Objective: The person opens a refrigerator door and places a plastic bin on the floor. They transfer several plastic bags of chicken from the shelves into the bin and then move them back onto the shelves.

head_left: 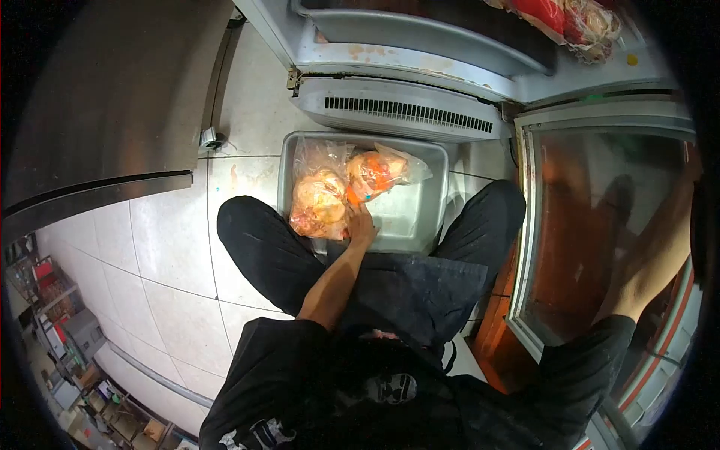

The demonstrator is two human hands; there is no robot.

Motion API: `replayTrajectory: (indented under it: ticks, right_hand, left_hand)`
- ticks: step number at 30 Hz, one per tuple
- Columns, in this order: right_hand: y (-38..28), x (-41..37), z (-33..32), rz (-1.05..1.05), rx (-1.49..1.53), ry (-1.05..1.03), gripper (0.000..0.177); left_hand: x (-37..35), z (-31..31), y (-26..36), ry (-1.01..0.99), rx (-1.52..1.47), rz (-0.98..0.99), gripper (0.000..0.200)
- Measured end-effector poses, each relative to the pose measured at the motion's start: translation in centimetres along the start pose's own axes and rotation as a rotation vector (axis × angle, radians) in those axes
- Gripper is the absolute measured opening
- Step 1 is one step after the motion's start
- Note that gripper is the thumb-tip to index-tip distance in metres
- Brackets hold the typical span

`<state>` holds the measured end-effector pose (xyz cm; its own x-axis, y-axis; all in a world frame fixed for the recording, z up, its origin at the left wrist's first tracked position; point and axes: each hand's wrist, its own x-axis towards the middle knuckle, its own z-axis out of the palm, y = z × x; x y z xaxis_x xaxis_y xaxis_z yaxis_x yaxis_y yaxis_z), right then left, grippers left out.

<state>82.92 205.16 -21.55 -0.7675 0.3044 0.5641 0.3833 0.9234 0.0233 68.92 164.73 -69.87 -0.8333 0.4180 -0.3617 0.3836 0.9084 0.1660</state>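
Note:
In a grey plastic tub (439,195) between my knees lie two clear bags of what looks like raw chicken. My left hand (360,225) is at the right side of the larger left bag of chicken (319,202), its fingers curled against the plastic. Just beyond those fingertips rests the smaller bag of chicken (379,171), which has orange-red printing. My right arm reaches far out to the right, and my right hand (694,161) is at the edge of the open glass door (585,225). Shadow and the frame's border hide its fingers.
An open white fridge or freezer stands ahead, with a vent grille (409,112) at its base. More red-and-clear packs (589,26) sit inside at the upper right. A steel cabinet (105,97) is on the left. Shelves with clutter (90,375) show at lower left.

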Motion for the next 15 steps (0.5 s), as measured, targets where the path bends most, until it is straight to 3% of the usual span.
replayTrajectory:
  ticks: [2, 5, 8, 12, 13, 15]
  right_hand:
    - [0.3, -0.4, 0.3, 0.001, 0.007, -0.005, 0.07]
    - [0.9, -0.7, 0.7, 0.012, 0.021, -0.016, 0.071]
    - [1.1, -1.4, 1.5, 0.027, 0.043, -0.022, 0.071]
    - [1.3, -1.6, 2.1, 0.033, 0.06, -0.016, 0.072]
    - [1.3, -1.8, 2.0, 0.037, 0.058, -0.013, 0.072]
    - [1.5, -2.0, 2.0, 0.042, 0.062, -0.021, 0.073]
  left_hand:
    - [0.2, -1.2, -0.4, -0.019, -0.085, 0.06, 0.058]
    - [3.0, -6.3, -0.4, 0.317, 0.198, 0.293, 0.05]
    - [4.2, -10.4, -1.7, 0.511, 0.098, 0.062, 0.056]
    - [5.2, -9.2, -4.1, 0.215, -0.068, -0.507, 0.11]
    - [5.5, -8.5, -5.1, 0.161, -0.15, -0.494, 0.13]
    - [4.7, -12.0, -6.3, 0.024, -0.368, -0.447, 0.128]
